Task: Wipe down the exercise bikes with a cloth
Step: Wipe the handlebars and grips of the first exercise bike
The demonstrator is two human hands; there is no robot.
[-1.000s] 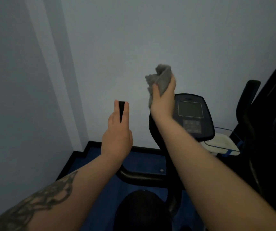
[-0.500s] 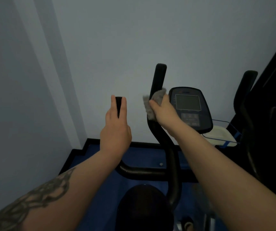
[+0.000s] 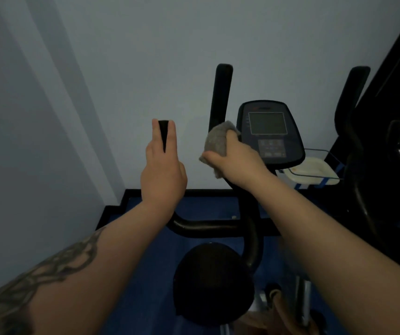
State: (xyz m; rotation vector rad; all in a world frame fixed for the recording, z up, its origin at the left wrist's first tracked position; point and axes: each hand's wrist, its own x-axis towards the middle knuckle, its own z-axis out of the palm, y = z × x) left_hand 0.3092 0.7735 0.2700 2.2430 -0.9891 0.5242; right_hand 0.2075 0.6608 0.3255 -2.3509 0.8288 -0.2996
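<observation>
Since a moment ago the right hand [image 3: 236,157] has slid the crumpled grey cloth [image 3: 218,141] down the black upright right handlebar post [image 3: 222,93], from its top end to about halfway down, so the top of the post now stands bare above the cloth. The right hand's fingers curl round the cloth and press it against the post, just at 9 o'clock of the dark oval console with a grey screen [image 3: 270,131]. The left hand [image 3: 161,170] grips the black left handlebar grip [image 3: 164,131], whose tip shows between two straight fingers; how the other fingers lie cannot be told. The two hands are apart, the left at 9 o'clock of the right. A black curved crossbar [image 3: 206,227] runs between the two handlebars, and at 6 o'clock of it sits the black rounded bike saddle [image 3: 212,284]. At 3 o'clock of the console lies a white shallow tray [image 3: 310,171] with blue tape, above the blue floor [image 3: 145,298].
</observation>
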